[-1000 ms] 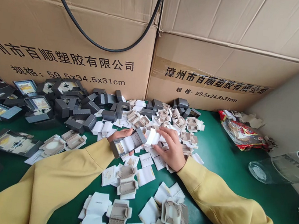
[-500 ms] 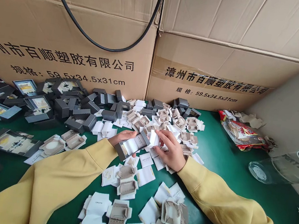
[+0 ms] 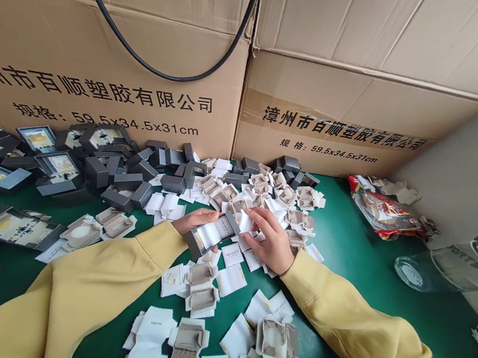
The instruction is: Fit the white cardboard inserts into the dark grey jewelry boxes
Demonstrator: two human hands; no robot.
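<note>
My left hand (image 3: 196, 220) is wrapped round a small dark grey box (image 3: 197, 245), tilted with its far end up to the right. White printed card (image 3: 219, 231) shows on the box's upper face, with black lettering. My right hand (image 3: 269, 239) pinches a small white paper piece (image 3: 245, 222) between thumb and fingers at the box's right end. Whether that piece is joined to the box, I cannot tell. Below the hands lie white printed cards (image 3: 231, 280) and folded grey-white cardboard inserts (image 3: 201, 297).
Dark boxes (image 3: 96, 172) heap up at the left on the green table (image 3: 353, 251). Large cardboard cartons (image 3: 160, 43) stand behind, with a black cable (image 3: 177, 79) hanging in front. At the right are a red snack bag (image 3: 388, 212) and a clear jar (image 3: 440, 269).
My right hand has shifted very slightly with the white piece, which appears more tilted against the box's end. My left hand keeps its hold on the box. The whole view drifts slightly.
</note>
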